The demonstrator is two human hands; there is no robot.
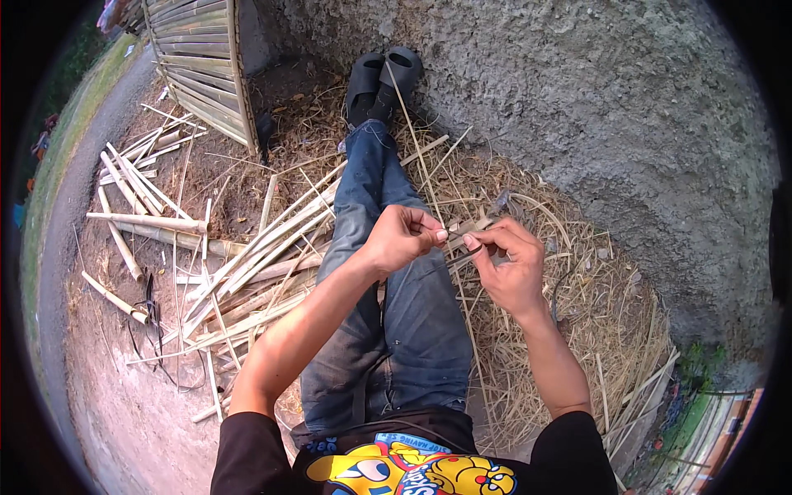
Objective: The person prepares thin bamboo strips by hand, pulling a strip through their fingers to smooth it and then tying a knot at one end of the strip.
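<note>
Curving along the left rim, a grey path [59, 247] fades into the lens's black border. Beside it lie split bamboo pieces [132, 186] and tangled dark cords [151, 307], whose ends are hard to trace; above them stands a slatted bamboo panel [198, 70], cut off at the top. Next comes a heap of long strips [260, 247], partly covered by the left forearm [301, 326] and the jeans [425, 330]. The left hand [406, 241] pinches a thin pale strip [415, 144] between thumb and fingers in front of the legs; the strip slants up to the dark sandals [402, 68], and the fingers hide its lower end. Close by, the right hand [513, 260] has thumb and forefinger pressed on a thin dark piece [473, 250], too small to identify. Farther right, the right forearm [561, 363] blocks some dry shavings [606, 309], below a rough grey wall [635, 124].
</note>
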